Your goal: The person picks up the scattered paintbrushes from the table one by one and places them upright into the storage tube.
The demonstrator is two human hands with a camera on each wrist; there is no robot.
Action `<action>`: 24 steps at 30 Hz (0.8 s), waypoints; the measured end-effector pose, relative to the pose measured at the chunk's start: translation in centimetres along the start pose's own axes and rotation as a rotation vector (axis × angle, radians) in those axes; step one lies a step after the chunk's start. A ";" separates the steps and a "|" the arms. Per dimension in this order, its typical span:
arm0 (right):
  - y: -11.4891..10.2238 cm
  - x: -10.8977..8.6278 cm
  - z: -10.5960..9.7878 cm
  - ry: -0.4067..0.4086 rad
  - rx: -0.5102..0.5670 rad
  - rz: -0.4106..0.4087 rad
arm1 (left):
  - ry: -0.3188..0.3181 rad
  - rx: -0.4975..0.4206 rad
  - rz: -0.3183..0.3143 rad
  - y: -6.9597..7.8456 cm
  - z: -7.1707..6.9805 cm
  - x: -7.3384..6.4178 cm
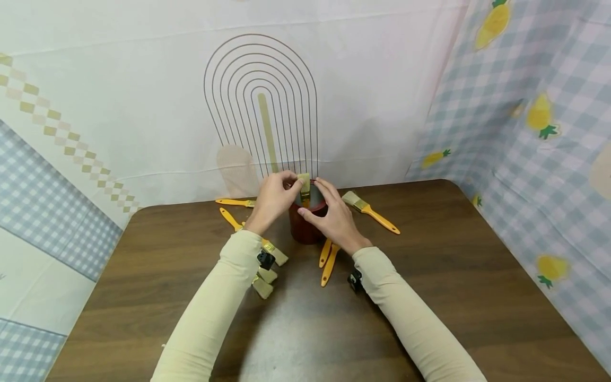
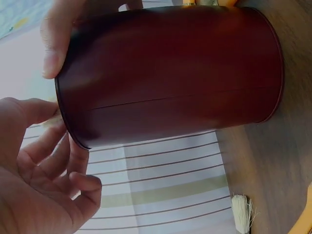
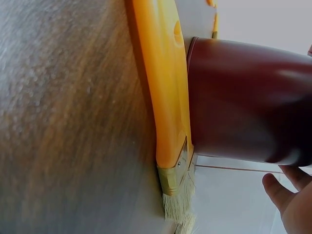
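A dark red cylindrical holder [image 1: 304,231] stands upright on the table. Above its opening, my left hand [image 1: 276,197] pinches a paintbrush [image 1: 305,185] near its pale bristles, which point up; the handle goes down inside, where the wall hides most of it. My right hand [image 1: 338,220] grips the holder near its rim, thumb on the near side and fingers towards the far side. The left wrist view shows the holder's smooth wall [image 2: 170,73] and my left fingers at the rim. Yellow brush handles [image 3: 158,87] lie close to the holder in the right wrist view.
Several yellow-handled paintbrushes [image 1: 229,217] lie left of the holder, some partly under my left forearm. Two handles [image 1: 328,268] stick out below my right wrist, and another brush [image 1: 377,216] lies to the right. A patterned cloth [image 1: 382,95] hangs behind the wooden table [image 1: 458,265].
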State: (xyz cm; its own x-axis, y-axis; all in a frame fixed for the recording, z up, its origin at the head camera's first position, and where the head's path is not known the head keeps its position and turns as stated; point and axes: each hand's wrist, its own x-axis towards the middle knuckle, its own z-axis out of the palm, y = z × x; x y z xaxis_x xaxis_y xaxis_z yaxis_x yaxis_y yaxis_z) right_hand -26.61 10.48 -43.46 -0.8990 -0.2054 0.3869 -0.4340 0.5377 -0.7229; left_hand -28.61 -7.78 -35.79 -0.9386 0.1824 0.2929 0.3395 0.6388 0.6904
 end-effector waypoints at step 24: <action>-0.5 0.2 0.4 0.016 -0.008 -0.011 | -0.128 0.001 -0.020 -3.0 -7.8 -5.2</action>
State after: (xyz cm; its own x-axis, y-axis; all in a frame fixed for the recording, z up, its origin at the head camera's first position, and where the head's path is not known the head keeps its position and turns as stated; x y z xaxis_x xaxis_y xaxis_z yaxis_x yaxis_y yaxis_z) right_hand -26.65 9.87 -43.23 -0.8928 -0.1983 0.4045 -0.4437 0.5416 -0.7140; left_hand -24.29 -16.47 -34.18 -0.9454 0.2635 0.1920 0.3205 0.6437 0.6949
